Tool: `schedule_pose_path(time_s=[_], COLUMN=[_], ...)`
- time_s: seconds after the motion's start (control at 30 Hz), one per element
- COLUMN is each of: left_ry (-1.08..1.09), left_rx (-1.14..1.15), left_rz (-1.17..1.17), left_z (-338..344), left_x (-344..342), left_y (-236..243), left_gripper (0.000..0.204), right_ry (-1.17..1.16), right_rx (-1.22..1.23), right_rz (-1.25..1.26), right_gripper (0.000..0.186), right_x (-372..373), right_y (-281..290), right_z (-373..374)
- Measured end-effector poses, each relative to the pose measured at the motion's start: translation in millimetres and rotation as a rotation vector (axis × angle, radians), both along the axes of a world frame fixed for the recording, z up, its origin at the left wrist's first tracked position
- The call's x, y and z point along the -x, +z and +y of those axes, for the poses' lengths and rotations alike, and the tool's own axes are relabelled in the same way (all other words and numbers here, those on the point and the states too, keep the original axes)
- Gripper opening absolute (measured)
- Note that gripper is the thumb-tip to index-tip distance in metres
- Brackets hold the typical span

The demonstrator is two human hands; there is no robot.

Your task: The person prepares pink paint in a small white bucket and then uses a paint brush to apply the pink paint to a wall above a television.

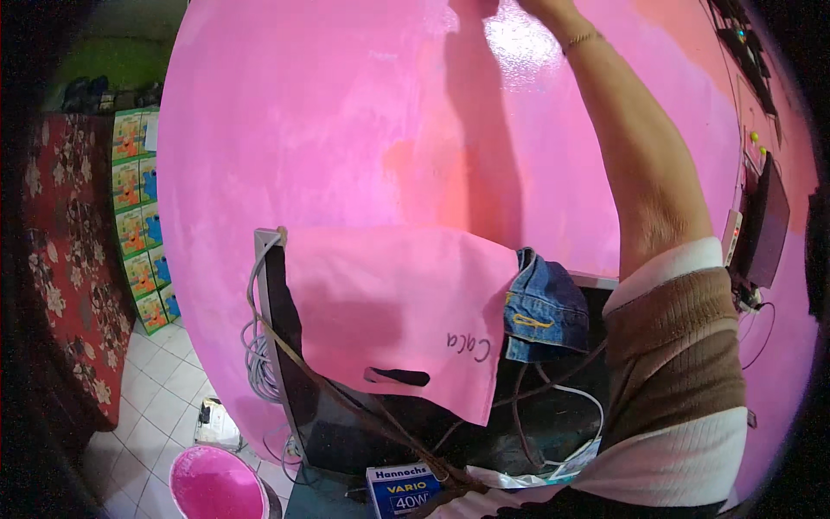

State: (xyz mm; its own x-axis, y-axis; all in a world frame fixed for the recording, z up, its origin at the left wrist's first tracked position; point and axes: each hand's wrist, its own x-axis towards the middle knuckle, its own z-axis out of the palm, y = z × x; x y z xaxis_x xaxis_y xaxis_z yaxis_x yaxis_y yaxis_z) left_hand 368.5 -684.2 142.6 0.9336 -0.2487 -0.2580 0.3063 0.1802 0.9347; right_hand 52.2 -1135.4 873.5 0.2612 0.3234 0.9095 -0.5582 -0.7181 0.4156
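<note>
My right arm stretches up from a brown-and-white sleeve along the pink wall. At the top edge, only part of my right hand shows, close to the wall; its fingers are cut off, so anything in them is hidden. A shiny, wet-looking patch and orange patches mark the wall near the arm. My left hand is out of view. Below the arm, a pink cloth bag with a slot handle hangs over a dark, grey-edged panel. A blue denim item with yellow stitching lies beside the bag.
At lower left, a bucket with pink inside stands on white floor tiles. Nearby are coiled grey cables, green patterned boxes and red floral fabric. A blue bulb box sits below; a dark screen is right.
</note>
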Motion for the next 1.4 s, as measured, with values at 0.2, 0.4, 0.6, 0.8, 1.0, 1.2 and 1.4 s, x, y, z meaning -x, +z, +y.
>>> schedule_pose_path(time_s=[0.2, 0.4, 0.6, 0.8, 1.0, 1.2, 1.4], left_ry=[0.021, 0.016, 0.047, 0.049, 0.014, -0.052, -0.062], left_rx=[-0.072, 0.010, -0.036, -0.064, -0.027, -0.069, -0.012], left_rz=[0.002, -0.022, -0.050, -0.028, 0.026, 0.065, -0.013], left_z=[-16, -22, -3, -1, -11, -13, -19], left_x=[-6, 8, -13, -5, 4, 2, 11], left_y=[12, 47, -4, 0, 16, 21, 22], left_gripper=[0.022, 0.016, 0.016, 0.018, 0.033, 0.036, 0.041], right_ry=[-0.313, -0.113, 0.050, 0.115, 0.030, 0.048, 0.183], right_rx=[-0.081, -0.513, -0.971, -0.518, -0.301, -0.698, -0.637], right_rz=[0.597, 0.888, 0.802, 0.401, 0.526, 0.964, 0.544], right_gripper=[0.017, 0.015, 0.013, 0.009, 0.013, 0.018, 0.013], right_x=[-25, -40, -63, -47, -72, -114, -94], right_y=[-149, -207, -161, -55, -78, -164, -70], right_z=[24, 61, 12, 14, 64, 33, 13])
